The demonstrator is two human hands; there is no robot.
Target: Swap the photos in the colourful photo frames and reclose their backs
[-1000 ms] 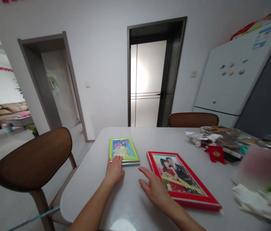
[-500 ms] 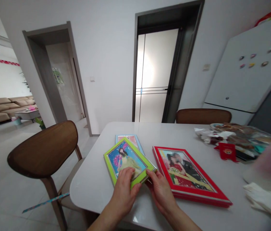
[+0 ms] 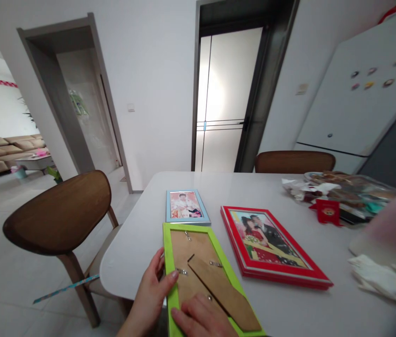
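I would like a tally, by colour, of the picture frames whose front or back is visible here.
Green frame: 1, back showing
Blue frame: 1, front up
Red frame: 1, front up
Total: 3

Whether another frame lies under the red one, I cannot tell.

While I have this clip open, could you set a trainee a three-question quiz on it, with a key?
1. Which side of the lime-green rectangular photo frame faces the camera?

2. True or false: the light-blue rectangular photo frame lies picture side up on the glossy white table.

3. As seen in the picture, which edge of the lime-green frame does the left hand hold?
A) top
B) left
C) right

Key:
1. The back, showing its brown support leg.
2. True.
3. B.
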